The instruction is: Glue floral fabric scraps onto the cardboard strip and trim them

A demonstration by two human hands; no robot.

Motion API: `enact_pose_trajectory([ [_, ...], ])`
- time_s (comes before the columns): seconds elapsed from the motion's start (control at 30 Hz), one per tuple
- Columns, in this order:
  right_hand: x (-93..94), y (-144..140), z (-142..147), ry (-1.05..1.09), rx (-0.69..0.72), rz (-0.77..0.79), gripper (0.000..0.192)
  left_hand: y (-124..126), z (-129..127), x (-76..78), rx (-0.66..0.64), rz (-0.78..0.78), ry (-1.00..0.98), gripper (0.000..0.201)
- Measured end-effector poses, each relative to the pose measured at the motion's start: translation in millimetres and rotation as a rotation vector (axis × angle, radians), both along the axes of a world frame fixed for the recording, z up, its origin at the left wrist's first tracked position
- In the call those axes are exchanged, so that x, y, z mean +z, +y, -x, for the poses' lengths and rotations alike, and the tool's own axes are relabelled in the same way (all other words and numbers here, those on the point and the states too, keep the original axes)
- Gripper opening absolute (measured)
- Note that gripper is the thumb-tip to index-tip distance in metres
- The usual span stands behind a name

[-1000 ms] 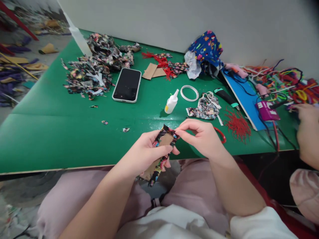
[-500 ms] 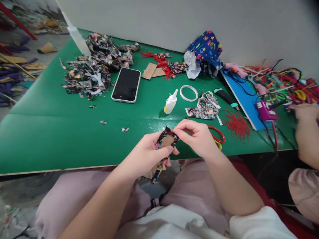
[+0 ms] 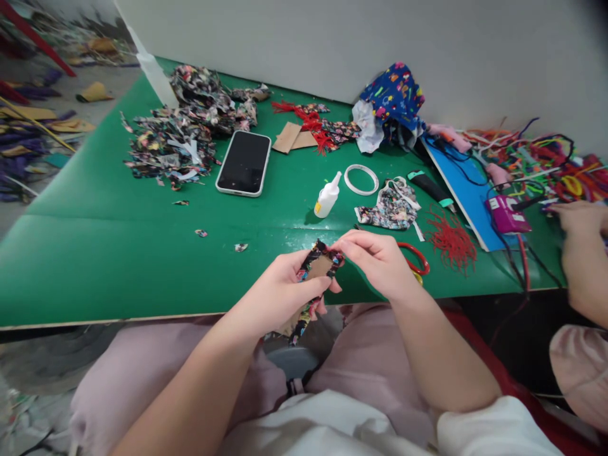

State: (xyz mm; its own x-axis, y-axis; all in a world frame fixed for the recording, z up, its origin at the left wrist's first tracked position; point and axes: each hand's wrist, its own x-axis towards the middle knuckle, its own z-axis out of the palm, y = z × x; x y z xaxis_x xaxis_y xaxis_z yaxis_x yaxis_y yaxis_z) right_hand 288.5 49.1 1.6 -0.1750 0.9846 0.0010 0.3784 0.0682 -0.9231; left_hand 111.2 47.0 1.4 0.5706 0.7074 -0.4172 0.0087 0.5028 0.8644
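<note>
Hands (two) (image 3: 280, 294) (image 3: 377, 263) around one cardboard strip (image 3: 317, 267)

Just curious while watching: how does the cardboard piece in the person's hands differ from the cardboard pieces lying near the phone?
The held cardboard piece has dark floral fabric wrapped round its edges; the cardboard pieces by the phone are bare. The held one is gripped by the left hand and pinched at its top corner by the right hand, tilted above the table edge; the others lie flat on the green table. Both are plain brown card.

The green table (image 3: 95, 253) bears a phone (image 3: 244, 163), glue bottle (image 3: 327, 197), and what seem fabric scraps (image 3: 171, 142).
</note>
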Motion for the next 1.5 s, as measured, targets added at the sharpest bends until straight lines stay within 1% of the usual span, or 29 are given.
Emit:
enact_pose_trajectory([
  [0.3,-2.8,-1.3,3.7,0.021,-0.021,-0.029,0.013,1.5,-0.5,4.1,0.036,0.012,0.009,0.014],
  [0.4,-3.3,-2.8,6.6,0.041,-0.03,0.002,0.013,1.0,-0.6,3.6,0.053,0.008,0.0,0.014],
  [0.57,-3.5,-4.8,8.2,0.117,0.022,0.077,0.02,1.3,0.6,4.5,0.08,0.009,-0.011,0.015],
  [0.67,-4.1,-4.5,6.4,0.188,0.1,0.138,0.033,1.9,1.7,5.6,0.077,-0.009,-0.025,0.017],
  [0.73,-4.3,-4.1,5.3,0.257,0.12,0.164,0.032,1.9,1.9,5.8,0.078,-0.011,-0.025,0.018],
  [0.77,-4.2,-3.9,5.1,0.276,0.099,0.154,0.03,1.7,1.7,5.6,0.078,-0.01,-0.019,0.018],
  [0.83,-3.9,-3.8,5.5,0.249,0.008,0.094,0.029,1.2,0.9,5.1,0.071,-0.01,-0.002,0.017],
  [0.87,-3.7,-3.8,6.0,0.206,-0.038,0.06,0.029,1.0,0.4,4.9,0.062,-0.011,0.008,0.016],
  [0.93,-3.6,-4.4,7.6,0.104,-0.086,0.001,0.026,0.7,-0.6,4.4,0.049,-0.012,0.015,0.015],
  [1.03,-4.3,-5.9,10.5,-0.042,-0.11,-0.091,0.021,0.6,-1.2,3.8,0.049,-0.003,0.01,0.015],
  [1.13,-4.4,-7.1,12.3,-0.125,-0.114,-0.191,0.015,0.8,-0.8,2.7,0.065,0.002,-0.01,0.015],
  [1.2,-3.5,-7.2,11.8,-0.146,-0.081,-0.209,0.015,1.2,-0.5,2.1,0.075,0.0,-0.025,0.015],
  [1.23,-2.8,-7.1,10.9,-0.144,-0.049,-0.195,0.018,1.5,-0.5,2.0,0.074,-0.004,-0.028,0.015],
  [1.33,-1.4,-6.0,6.6,-0.045,0.072,-0.086,0.036,1.7,-0.9,1.7,0.065,-0.02,-0.027,0.014],
  [1.37,-1.4,-5.6,5.1,0.016,0.087,-0.047,0.038,1.4,-1.3,1.4,0.061,-0.023,-0.022,0.014],
  [1.4,-1.8,-5.2,3.9,0.077,0.077,-0.017,0.035,0.9,-1.8,1.0,0.058,-0.026,-0.017,0.014],
  [1.47,-3.3,-4.4,2.8,0.174,0.003,0.007,0.026,-0.6,-3.0,-0.6,0.04,-0.035,-0.006,0.013],
  [1.5,-4.0,-4.0,3.0,0.201,-0.036,0.012,0.024,-1.5,-3.7,-1.6,0.028,-0.04,-0.002,0.013],
])
